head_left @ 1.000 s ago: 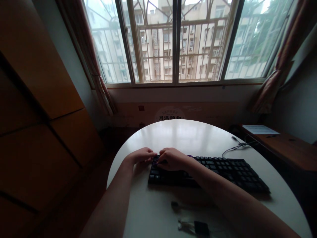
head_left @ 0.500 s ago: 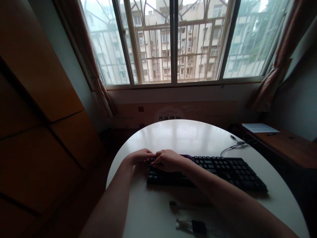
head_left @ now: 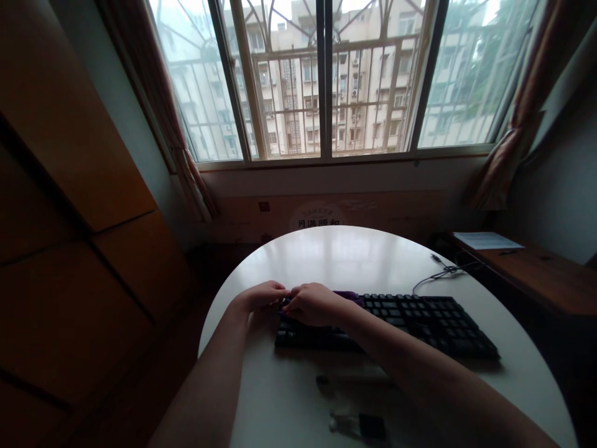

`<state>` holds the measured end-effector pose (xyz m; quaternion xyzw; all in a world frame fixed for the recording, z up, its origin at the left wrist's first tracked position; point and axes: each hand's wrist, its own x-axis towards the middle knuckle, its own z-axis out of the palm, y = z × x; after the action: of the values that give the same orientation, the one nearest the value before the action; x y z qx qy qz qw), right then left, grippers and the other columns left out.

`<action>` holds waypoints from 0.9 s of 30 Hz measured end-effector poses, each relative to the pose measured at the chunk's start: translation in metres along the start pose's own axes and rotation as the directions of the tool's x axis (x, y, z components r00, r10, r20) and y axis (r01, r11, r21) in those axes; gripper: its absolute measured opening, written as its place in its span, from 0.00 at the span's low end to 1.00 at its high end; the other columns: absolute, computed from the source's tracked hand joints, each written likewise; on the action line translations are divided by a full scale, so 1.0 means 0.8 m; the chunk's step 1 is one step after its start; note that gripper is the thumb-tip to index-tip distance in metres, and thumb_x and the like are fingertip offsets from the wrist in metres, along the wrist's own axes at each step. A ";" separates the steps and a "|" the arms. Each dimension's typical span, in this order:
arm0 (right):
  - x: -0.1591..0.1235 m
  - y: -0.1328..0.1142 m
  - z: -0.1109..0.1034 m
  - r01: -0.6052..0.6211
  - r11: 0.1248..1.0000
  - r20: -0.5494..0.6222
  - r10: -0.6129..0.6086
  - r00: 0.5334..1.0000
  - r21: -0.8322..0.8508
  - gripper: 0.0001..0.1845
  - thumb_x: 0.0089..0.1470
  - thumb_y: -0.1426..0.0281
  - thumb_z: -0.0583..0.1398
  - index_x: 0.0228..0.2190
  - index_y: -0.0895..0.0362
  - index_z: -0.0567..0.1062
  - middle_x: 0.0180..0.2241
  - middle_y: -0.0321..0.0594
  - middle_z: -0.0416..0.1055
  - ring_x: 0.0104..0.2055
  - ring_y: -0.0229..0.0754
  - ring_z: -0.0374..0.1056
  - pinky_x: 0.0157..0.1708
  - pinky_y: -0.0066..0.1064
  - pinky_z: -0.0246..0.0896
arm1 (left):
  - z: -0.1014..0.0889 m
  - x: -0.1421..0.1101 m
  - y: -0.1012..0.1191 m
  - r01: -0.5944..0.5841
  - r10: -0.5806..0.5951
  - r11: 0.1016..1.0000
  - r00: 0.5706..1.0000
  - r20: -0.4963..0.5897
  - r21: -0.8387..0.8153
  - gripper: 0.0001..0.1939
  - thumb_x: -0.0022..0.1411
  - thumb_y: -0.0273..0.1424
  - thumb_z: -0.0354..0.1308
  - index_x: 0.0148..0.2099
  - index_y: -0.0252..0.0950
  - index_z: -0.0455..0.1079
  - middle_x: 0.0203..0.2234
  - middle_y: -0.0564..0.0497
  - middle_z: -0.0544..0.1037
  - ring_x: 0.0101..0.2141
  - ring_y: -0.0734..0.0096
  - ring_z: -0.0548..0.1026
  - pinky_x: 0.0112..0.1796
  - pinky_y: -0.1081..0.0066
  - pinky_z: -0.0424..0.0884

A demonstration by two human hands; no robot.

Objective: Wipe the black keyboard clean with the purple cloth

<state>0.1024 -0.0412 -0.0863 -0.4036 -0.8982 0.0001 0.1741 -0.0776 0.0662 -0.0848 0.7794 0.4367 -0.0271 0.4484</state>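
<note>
A black keyboard (head_left: 433, 320) lies across the white round table. My right hand (head_left: 311, 303) is closed over the left part of the keyboard, with a purple cloth (head_left: 349, 296) in its grip. Part of the cloth trails out behind the hand along the keyboard's back edge. At the keyboard's far left corner, my left hand (head_left: 267, 294) has its fingers curled together, close against the right fingertips. Purple shows between the two hands, but what the left fingers pinch is hidden.
Near the table's front lie a thin dark-tipped tool (head_left: 323, 381) and a clear item with a black block (head_left: 370, 427), both dim. A cable (head_left: 448, 270) runs off the right edge. A wooden desk (head_left: 550, 274) with a paper sheet (head_left: 487, 241) stands at right.
Both hands stay at the keyboard's left end, with barely any movement. The whole view has shifted very slightly.
</note>
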 end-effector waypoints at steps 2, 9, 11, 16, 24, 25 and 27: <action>0.000 -0.002 0.002 0.006 1.000 -0.019 -0.005 1.000 0.009 0.14 0.60 0.64 0.55 0.42 0.47 0.79 0.43 0.38 0.75 0.39 0.40 0.71 0.37 0.28 0.59 | 0.000 0.001 -0.002 -0.002 0.002 1.000 1.000 -0.003 -0.015 0.32 0.46 0.61 0.57 0.29 0.34 0.66 0.16 0.55 0.64 0.16 0.76 0.61 0.17 0.76 0.52; 0.001 -0.003 -0.019 0.002 1.000 0.074 -0.002 0.997 -0.009 0.13 0.58 0.67 0.56 0.37 0.50 0.81 0.39 0.40 0.76 0.35 0.40 0.70 0.32 0.27 0.56 | 0.001 -0.006 0.004 0.016 -0.016 1.000 1.000 -0.006 -0.027 0.31 0.44 0.61 0.58 0.29 0.35 0.65 0.17 0.56 0.65 0.17 0.76 0.61 0.18 0.75 0.54; 0.000 -0.002 -0.027 -0.004 1.000 0.107 0.005 0.994 -0.005 0.13 0.57 0.67 0.56 0.37 0.51 0.81 0.36 0.40 0.77 0.33 0.38 0.69 0.31 0.26 0.54 | 0.001 -0.008 0.006 0.022 -0.023 0.999 1.000 -0.016 -0.032 0.31 0.44 0.61 0.59 0.28 0.35 0.64 0.18 0.56 0.64 0.17 0.76 0.61 0.18 0.75 0.54; -0.006 0.012 -0.052 -0.031 0.995 0.095 0.022 0.995 0.098 0.12 0.56 0.68 0.57 0.34 0.55 0.81 0.31 0.40 0.76 0.28 0.34 0.65 0.29 0.25 0.52 | 0.000 -0.006 0.004 0.035 -0.036 0.998 0.999 -0.021 -0.045 0.30 0.42 0.60 0.61 0.28 0.36 0.62 0.18 0.58 0.63 0.17 0.76 0.61 0.19 0.74 0.56; -0.030 0.052 -0.118 -0.272 0.644 0.112 0.279 0.954 0.715 0.23 0.59 0.55 0.54 0.34 0.63 0.76 0.29 0.41 0.74 0.22 0.32 0.63 0.22 0.22 0.56 | -0.002 -0.005 0.000 0.038 -0.039 0.992 0.999 -0.003 -0.117 0.33 0.42 0.62 0.60 0.30 0.36 0.63 0.17 0.58 0.63 0.18 0.75 0.62 0.20 0.74 0.57; -0.033 0.053 -0.122 -0.278 0.617 0.112 0.293 0.950 0.736 0.23 0.58 0.54 0.55 0.33 0.63 0.75 0.29 0.42 0.74 0.22 0.32 0.64 0.21 0.22 0.57 | -0.002 -0.005 0.000 0.042 -0.044 0.991 0.999 -0.012 -0.128 0.33 0.42 0.63 0.59 0.29 0.36 0.63 0.17 0.57 0.63 0.17 0.75 0.62 0.20 0.74 0.57; -0.038 0.054 -0.126 -0.289 0.589 0.127 0.302 0.945 0.755 0.21 0.54 0.55 0.60 0.33 0.62 0.72 0.30 0.41 0.74 0.24 0.33 0.65 0.22 0.22 0.59 | -0.001 -0.006 0.000 0.054 -0.058 0.987 0.998 -0.025 -0.152 0.35 0.42 0.65 0.56 0.27 0.36 0.63 0.16 0.57 0.63 0.17 0.75 0.62 0.20 0.73 0.58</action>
<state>0.1835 -0.0484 -0.0072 -0.4353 -0.7322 0.4049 0.3323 -0.0809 0.0636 -0.0821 0.7308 0.4659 0.0052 0.4988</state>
